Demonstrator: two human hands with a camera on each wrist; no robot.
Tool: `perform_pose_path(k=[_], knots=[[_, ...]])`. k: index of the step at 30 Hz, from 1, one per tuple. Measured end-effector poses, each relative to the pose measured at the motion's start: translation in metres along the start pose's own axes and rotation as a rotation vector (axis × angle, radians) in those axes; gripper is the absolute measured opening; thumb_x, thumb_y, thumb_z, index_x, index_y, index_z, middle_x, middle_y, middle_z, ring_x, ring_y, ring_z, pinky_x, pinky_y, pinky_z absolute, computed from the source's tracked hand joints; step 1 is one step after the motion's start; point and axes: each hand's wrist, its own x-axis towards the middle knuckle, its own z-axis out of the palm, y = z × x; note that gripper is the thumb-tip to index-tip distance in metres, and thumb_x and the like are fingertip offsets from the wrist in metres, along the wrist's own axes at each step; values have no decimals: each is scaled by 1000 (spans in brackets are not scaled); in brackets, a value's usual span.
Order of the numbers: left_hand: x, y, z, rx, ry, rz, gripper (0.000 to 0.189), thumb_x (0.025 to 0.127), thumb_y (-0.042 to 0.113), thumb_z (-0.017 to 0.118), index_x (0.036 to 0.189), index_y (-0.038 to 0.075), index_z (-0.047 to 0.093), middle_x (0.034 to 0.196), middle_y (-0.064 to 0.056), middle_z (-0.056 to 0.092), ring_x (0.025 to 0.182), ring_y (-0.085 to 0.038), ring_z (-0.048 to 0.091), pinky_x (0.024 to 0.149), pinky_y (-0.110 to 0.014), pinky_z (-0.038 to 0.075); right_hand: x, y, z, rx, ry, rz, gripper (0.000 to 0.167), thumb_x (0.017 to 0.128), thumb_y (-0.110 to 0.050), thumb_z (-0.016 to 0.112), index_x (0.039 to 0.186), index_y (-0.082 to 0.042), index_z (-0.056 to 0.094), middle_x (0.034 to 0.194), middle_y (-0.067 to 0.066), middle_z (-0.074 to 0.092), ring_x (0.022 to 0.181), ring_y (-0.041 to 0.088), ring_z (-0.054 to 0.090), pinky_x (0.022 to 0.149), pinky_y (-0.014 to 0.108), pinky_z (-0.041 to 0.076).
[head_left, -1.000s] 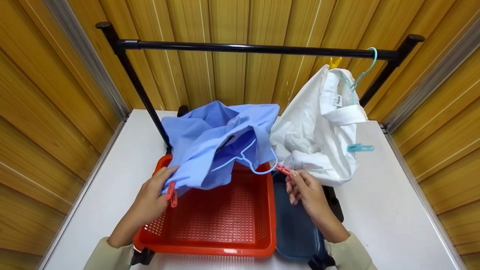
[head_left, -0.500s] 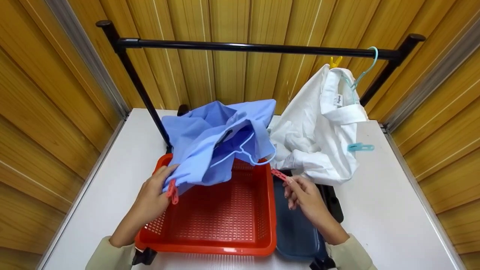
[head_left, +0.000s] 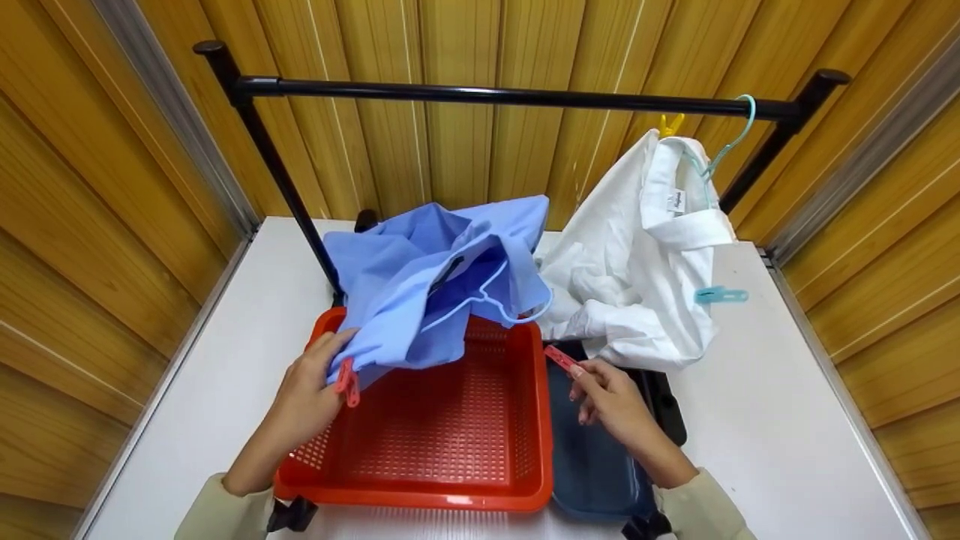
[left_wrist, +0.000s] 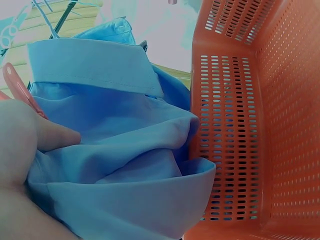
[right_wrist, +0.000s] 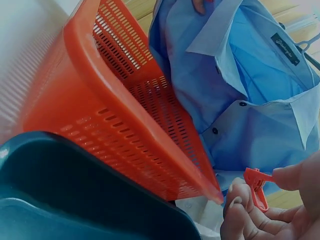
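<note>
My left hand [head_left: 307, 390] grips one shoulder of a light blue collared shirt [head_left: 390, 300], bunched above a basket. A red clothespin [head_left: 347, 382] is clipped on the shirt beside that hand's fingers. Inside the collar sits a pale blue hanger [head_left: 480, 298], its hook tipped to the right. Dark buttons and a black label [right_wrist: 285, 49] show at the shirt's neck in the right wrist view. To the right of the basket, my right hand [head_left: 615, 397] pinches another red clothespin [right_wrist: 257, 189] between thumb and fingers, apart from the shirt.
A red perforated basket [head_left: 412, 499] stands in front, with a dark blue bin [head_left: 600, 465] at its right. Behind them spans a black rack bar [head_left: 480, 95]. White clothing [head_left: 622, 262] hangs at right on a mint hanger [head_left: 739, 139], with yellow [head_left: 670, 125] and teal clothespins [head_left: 721, 295].
My right hand has drawn slightly down with its clothespin, away from the hanger hook. The shirt's right side and the hook have shifted up a little. My left hand stays nearly still.
</note>
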Motion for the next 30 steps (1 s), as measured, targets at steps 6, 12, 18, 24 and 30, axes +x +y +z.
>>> perform_pose_path(k=[6,12,18,24,30], knots=[[1,1,2,-9,20,-1,47,96,-12,60,144,-8,58,120,-17,62,110,-34,58,91,-50,49,2,6,-3,-48,5,7,29,108,-13,61,124,11,61,81,8,65,54,16,58,53,28,53],[0,3,3,-43,14,-45,49,97,-12,58,145,-8,57,121,-16,61,111,-34,58,86,-42,49,5,12,-5,-90,7,-15,29,105,-8,64,126,12,62,82,12,67,54,17,59,53,28,53],[0,4,5,-77,12,-62,47,99,-11,56,145,-8,57,122,-17,61,111,-34,58,80,-32,49,9,19,-7,-138,15,-45,28,102,-6,67,124,13,64,81,13,67,52,15,58,53,27,53],[1,5,6,-91,12,-77,46,101,-9,55,146,-7,56,132,-20,61,116,-36,57,92,-43,50,13,25,-8,-164,20,-44,26,101,-2,67,122,14,65,80,14,67,52,16,59,52,26,53],[2,4,8,-87,21,-85,45,101,-8,55,146,-8,56,137,-23,60,121,-40,57,103,-54,48,15,28,-7,-190,16,-12,30,100,0,68,126,15,64,79,13,68,51,16,59,51,27,53]])
